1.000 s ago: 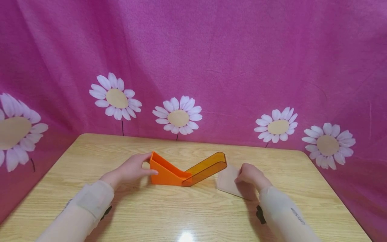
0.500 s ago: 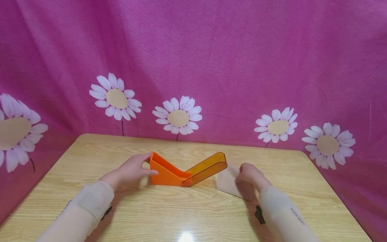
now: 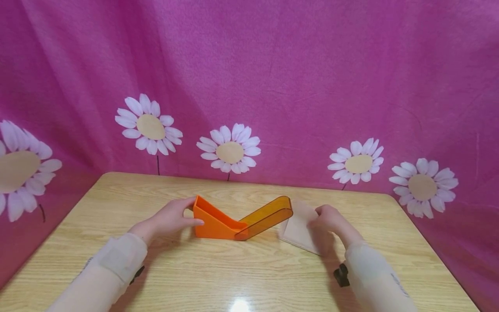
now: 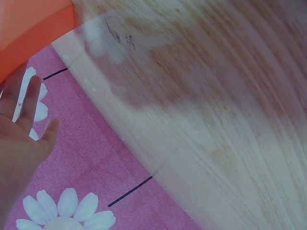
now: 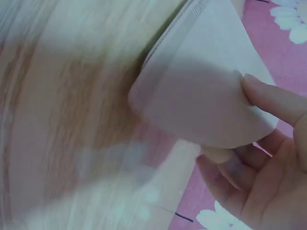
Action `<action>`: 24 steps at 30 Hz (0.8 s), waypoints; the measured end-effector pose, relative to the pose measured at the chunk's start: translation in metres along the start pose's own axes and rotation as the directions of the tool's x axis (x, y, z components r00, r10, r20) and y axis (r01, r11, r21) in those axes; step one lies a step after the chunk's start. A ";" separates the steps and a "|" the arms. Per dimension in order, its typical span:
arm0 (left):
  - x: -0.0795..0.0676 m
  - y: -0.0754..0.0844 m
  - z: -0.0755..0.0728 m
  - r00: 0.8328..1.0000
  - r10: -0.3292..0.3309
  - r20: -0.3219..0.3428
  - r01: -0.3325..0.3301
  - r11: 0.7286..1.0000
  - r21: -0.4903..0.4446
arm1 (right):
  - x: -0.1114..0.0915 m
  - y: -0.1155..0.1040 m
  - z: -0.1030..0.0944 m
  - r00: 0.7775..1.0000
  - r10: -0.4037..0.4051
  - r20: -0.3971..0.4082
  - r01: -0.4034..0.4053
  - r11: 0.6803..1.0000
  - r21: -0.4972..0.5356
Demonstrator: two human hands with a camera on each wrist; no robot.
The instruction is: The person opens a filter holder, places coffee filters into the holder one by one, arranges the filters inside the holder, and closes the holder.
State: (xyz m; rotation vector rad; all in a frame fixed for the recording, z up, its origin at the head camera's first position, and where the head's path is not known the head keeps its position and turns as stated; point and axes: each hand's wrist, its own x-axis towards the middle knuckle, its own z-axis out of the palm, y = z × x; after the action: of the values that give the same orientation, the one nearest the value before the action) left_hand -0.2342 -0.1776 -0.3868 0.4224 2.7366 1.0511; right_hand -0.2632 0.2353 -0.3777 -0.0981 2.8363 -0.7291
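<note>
So I had both hands busy on the feed. The right hand (image 3: 332,219) was pinching a stack of thin pale paper (image 3: 301,234), thumb on the top face and fingers underneath, just right of the holder over the table (image 3: 187,273). Couldn't tell if its lower edge touched the wood. Looked like fan-shaped sheets with a crimped seam, so I'd bet on next to no weight, floppy at the loose edges, easy to crease, and layers sliding if squeezed unevenly. My pick for a hold was flat across the rounded edge, catching every layer at once, pretty much as the fingers had it.

The left hand (image 3: 165,221) had the tall end of the orange holder (image 3: 214,226) lightly between thumb and fingers, only partly closed. Holder looked like stiff plastic, upright, slot facing up. Main obstacle was the amber flap (image 3: 268,214), tilted up toward the paper and sitting between it and the slot; I figured it could snag a corner. Behind it all hung a magenta curtain (image 3: 273,86) with daisies.
</note>
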 end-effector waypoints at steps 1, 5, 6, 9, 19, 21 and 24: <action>0.000 0.000 0.000 1.000 0.001 0.000 -0.001 1.000 0.000 | 0.000 0.001 -0.001 1.000 -0.009 -0.003 0.009 1.000 0.006; 0.000 0.000 0.001 1.000 0.003 -0.001 -0.003 1.000 0.004 | 0.001 0.005 -0.006 0.999 -0.030 -0.022 0.031 0.998 0.051; 0.000 0.001 0.001 1.000 0.002 -0.001 -0.002 1.000 0.004 | 0.000 0.006 -0.008 0.999 -0.034 -0.029 0.036 0.997 0.063; -0.001 0.002 0.000 1.000 0.003 0.001 -0.003 1.000 0.006 | -0.002 0.006 -0.015 0.998 -0.028 -0.047 0.033 0.995 0.099; -0.002 0.002 -0.001 1.000 0.016 0.002 -0.016 1.000 0.005 | -0.012 0.000 -0.041 0.993 -0.038 -0.115 0.050 0.994 0.102; -0.002 0.002 -0.001 1.000 0.018 0.002 -0.018 1.000 0.004 | -0.015 -0.002 -0.047 0.987 -0.070 -0.142 0.085 0.991 0.101; -0.001 0.000 0.000 1.000 0.027 0.001 -0.027 1.000 0.007 | -0.020 -0.005 -0.055 0.976 -0.116 -0.187 0.136 0.986 0.100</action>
State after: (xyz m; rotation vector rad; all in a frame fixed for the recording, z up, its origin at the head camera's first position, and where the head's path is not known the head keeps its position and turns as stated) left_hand -0.2332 -0.1776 -0.3863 0.4622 2.7424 1.0478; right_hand -0.2555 0.2588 -0.3242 -0.2066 2.9729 -0.9697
